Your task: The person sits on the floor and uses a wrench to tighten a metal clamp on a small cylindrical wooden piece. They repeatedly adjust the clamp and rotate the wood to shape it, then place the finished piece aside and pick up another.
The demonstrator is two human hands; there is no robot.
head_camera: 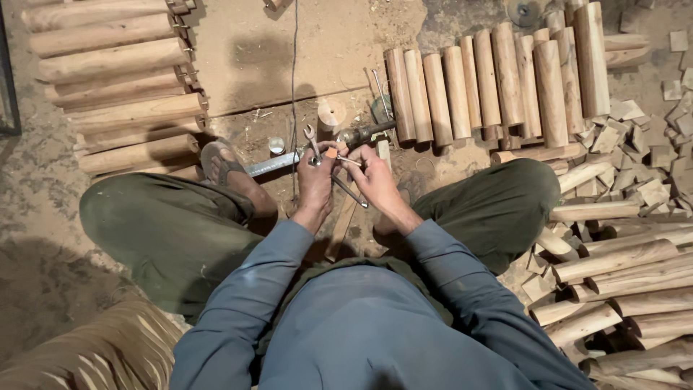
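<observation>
I sit on the ground with my knees spread. My left hand (pixel 315 178) grips a small metal wrench (pixel 311 137) whose open end sticks up above my fingers. My right hand (pixel 372 175) holds a thin metal rod-shaped tool (pixel 350 191) and touches a small orange piece (pixel 331 152) between both hands. The hands meet close together. A long flat metal bar (pixel 271 165) lies on the ground just left of them, beside my sandalled foot (pixel 224 167).
Rounded wooden billets lie in a row at the back right (pixel 498 83), a stack at the back left (pixel 115 87), and a heap at the right (pixel 621 282). A short wooden cylinder (pixel 331 114), a dark power tool (pixel 364 133) and a thin cable (pixel 294 72) lie ahead.
</observation>
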